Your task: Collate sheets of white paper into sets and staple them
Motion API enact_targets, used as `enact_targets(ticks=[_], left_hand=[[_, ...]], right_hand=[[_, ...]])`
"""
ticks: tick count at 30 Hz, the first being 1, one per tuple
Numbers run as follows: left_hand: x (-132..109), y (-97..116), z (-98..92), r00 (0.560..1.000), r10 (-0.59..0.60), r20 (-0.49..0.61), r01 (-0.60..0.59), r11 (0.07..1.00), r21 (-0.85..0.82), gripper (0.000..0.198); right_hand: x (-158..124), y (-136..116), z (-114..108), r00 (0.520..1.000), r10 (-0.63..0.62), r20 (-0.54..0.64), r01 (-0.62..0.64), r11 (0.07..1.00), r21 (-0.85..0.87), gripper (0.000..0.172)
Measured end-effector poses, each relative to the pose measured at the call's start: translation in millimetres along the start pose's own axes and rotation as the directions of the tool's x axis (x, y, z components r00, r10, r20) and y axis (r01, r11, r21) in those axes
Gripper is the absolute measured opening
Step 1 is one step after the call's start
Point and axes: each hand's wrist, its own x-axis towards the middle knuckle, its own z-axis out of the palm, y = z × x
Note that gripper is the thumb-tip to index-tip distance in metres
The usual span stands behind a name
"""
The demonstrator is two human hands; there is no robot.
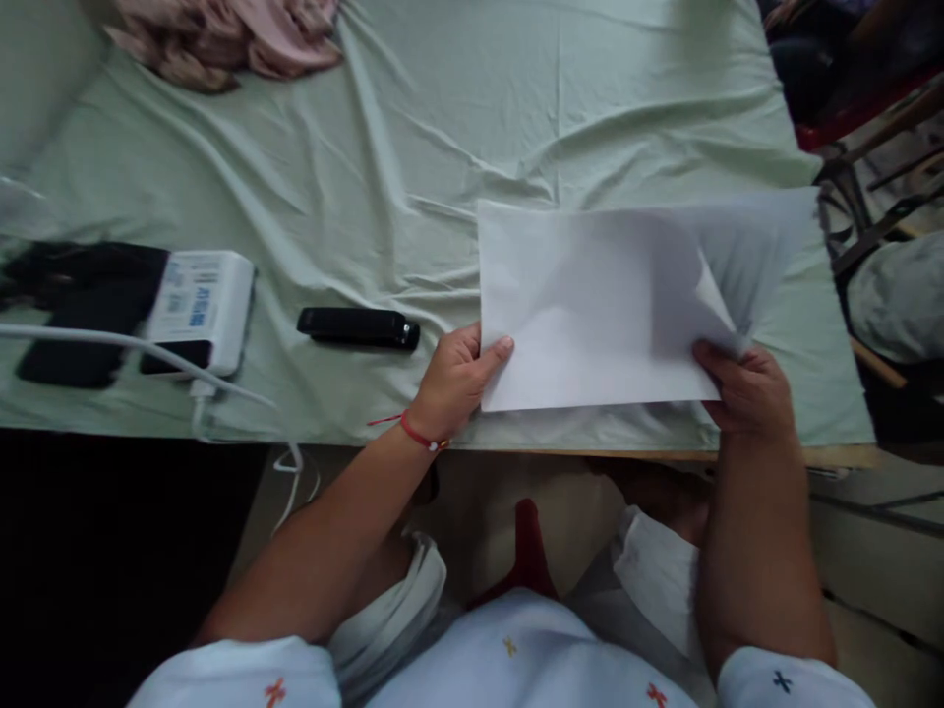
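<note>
White sheets of paper (575, 305) are held level above the front part of the cloth-covered table. My left hand (461, 379) pinches their left edge, thumb on top, with a red string bracelet at the wrist. On the opposite side, my right hand (752, 388) grips the lower right corner, where the top sheet curls up. Beneath that curl an under sheet (767, 246) with faint, blurred marks reaches out to the right. A black stapler-like object (358, 327) lies left of my left hand, not touching it; its exact kind is unclear.
A white box-shaped device (228, 305) with a printed label and a white cable (133, 339) sits at the left, beside a dark phone-like slab (74, 362). Crumpled pink cloth (243, 39) lies at the back left. Chairs and part of a person appear beyond the right edge.
</note>
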Motion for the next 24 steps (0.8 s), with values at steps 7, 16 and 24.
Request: enact_targets(ticks=[7, 16, 24], left_hand=[[9.2, -1.0, 9.2, 0.992, -0.081, -0.099, 0.084, 0.996, 0.025, 0.051], [16.3, 6.1, 8.0, 0.997, -0.062, -0.053, 0.066, 0.995, 0.075, 0.051], [14.9, 9.6, 8.8, 0.995, -0.096, 0.033, 0.094, 0.994, 0.063, 0.054]], right_hand=[[8.3, 6.2, -5.2, 0.996, -0.086, 0.011, 0.087, 0.99, -0.114, 0.013], [9.8, 3.9, -13.5, 0.979, -0.147, -0.14, 0.135, 0.986, -0.094, 0.02], [15.4, 5.5, -16.6, 0.964, -0.172, -0.2, 0.178, 0.984, 0.012, 0.02]])
